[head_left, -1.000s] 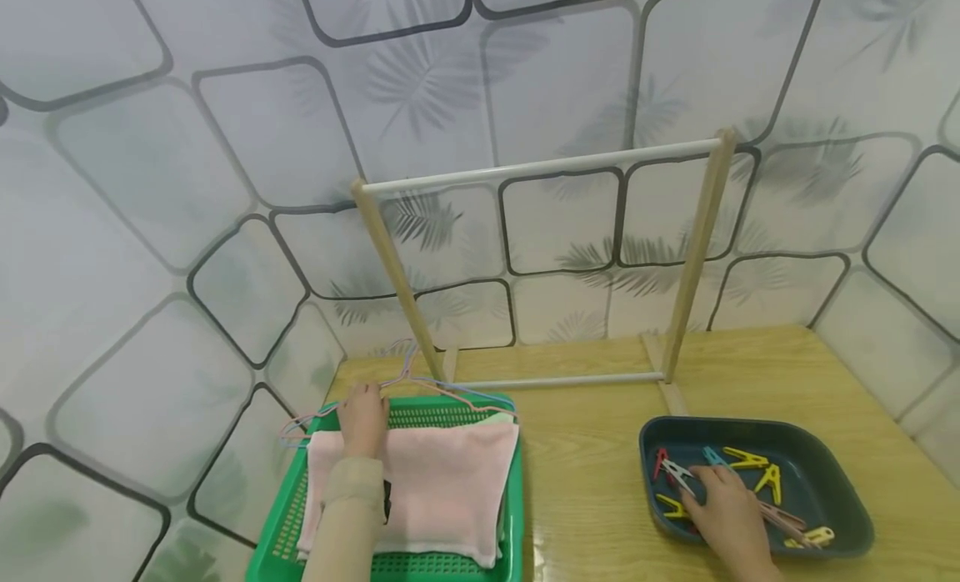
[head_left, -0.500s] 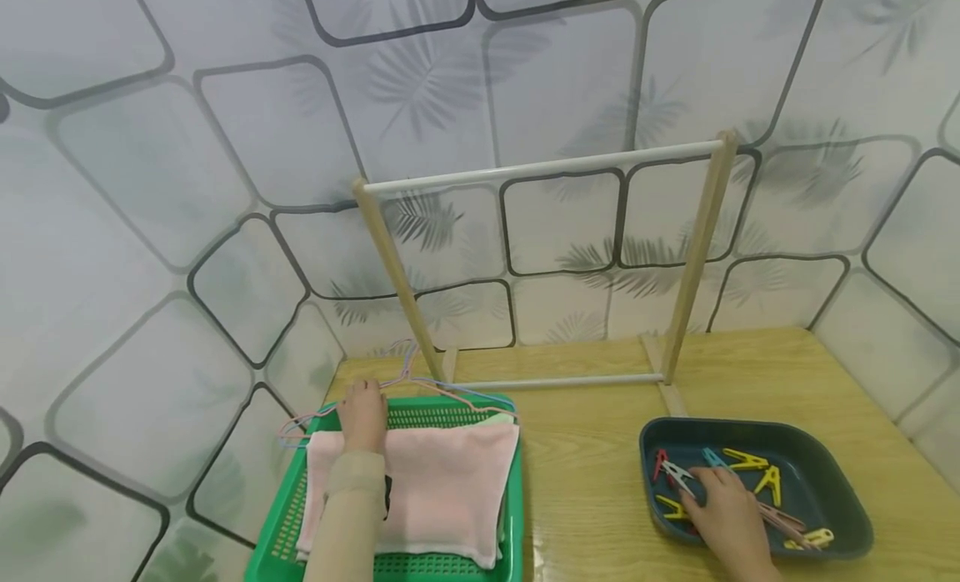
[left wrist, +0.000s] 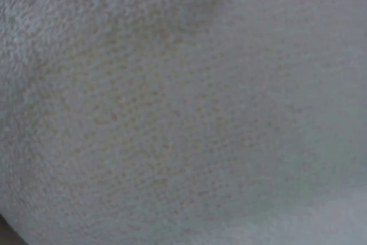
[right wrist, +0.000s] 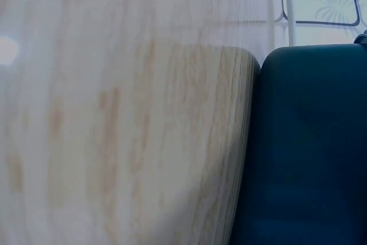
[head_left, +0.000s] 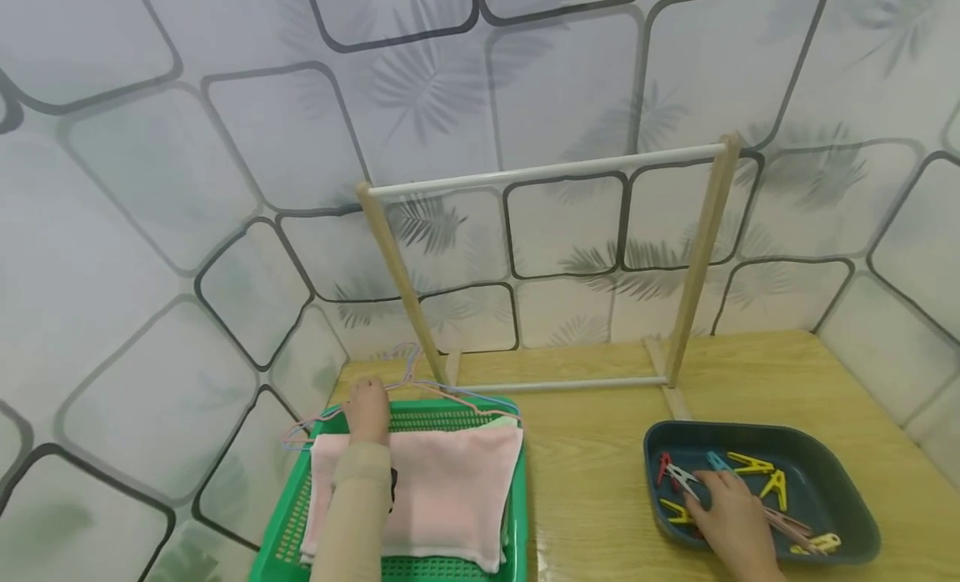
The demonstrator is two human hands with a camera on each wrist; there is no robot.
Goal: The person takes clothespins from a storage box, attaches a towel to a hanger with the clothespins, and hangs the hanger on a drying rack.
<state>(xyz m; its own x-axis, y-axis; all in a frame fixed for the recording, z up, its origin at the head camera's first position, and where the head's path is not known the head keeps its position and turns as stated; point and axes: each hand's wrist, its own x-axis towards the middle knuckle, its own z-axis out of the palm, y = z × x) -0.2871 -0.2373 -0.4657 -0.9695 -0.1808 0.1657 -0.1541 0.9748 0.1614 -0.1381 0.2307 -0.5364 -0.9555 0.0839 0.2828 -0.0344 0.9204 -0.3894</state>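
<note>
- Pale wall covering [head_left: 562, 82] with grey rounded-square outlines and feathery leaf prints fills the upper frame and both sides, with corners at left and right.
- A yellowish wood-grain table [head_left: 585, 474] spans the lower centre and right; its streaked grain also fills much of the right wrist view.
- A wooden rack [head_left: 701, 257] with two white rods stands upright at centre, near the back wall.
- A green perforated plastic basket [head_left: 519, 515] sits at lower left.
- A dark blue-grey rounded tray [head_left: 832, 490] sits at lower right.
- A folded pale pink cloth [head_left: 442, 490] lies in the basket.
- Thin pink and blue hangers [head_left: 412, 377] lie across the basket's far edge.
- The left hand [head_left: 367, 407], below a beige sleeve [head_left: 352, 507], grips the hangers, fingers bent over them.
- The right hand [head_left: 731, 515] pinches a whitish clothespin [head_left: 681, 479] in the tray.
- Yellow clothespins [head_left: 776, 486] and a red clothespin [head_left: 663, 468] lie near it.
</note>
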